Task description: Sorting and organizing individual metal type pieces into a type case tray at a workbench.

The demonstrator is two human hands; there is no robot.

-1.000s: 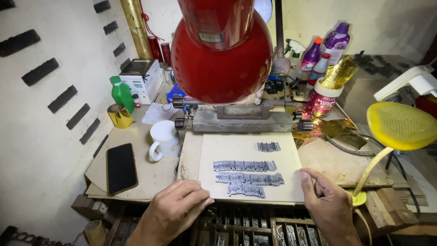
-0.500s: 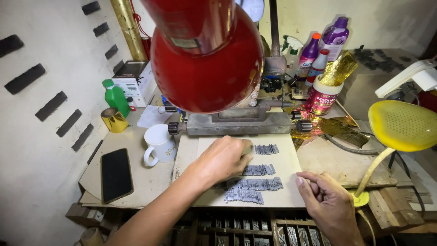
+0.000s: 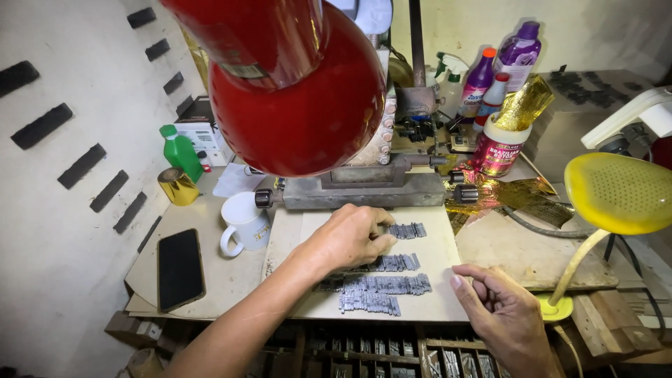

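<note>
Four rows of small grey metal type pieces are lying on the pale work board point(image 3: 434, 294), and the left hand point(image 3: 348, 238) is reaching across to the short top row point(image 3: 408, 230), fingertips pinching together at its left end, seemingly closing on one or two pieces, though the knuckles are hiding the contact. The right hand point(image 3: 498, 308) is resting at the board's lower right edge, fingers loosely curled and holding nothing visible. Picking a piece is the step in hand; lifting it cleanly is calling for a fine pinch without nudging neighbouring pieces out of line
</note>
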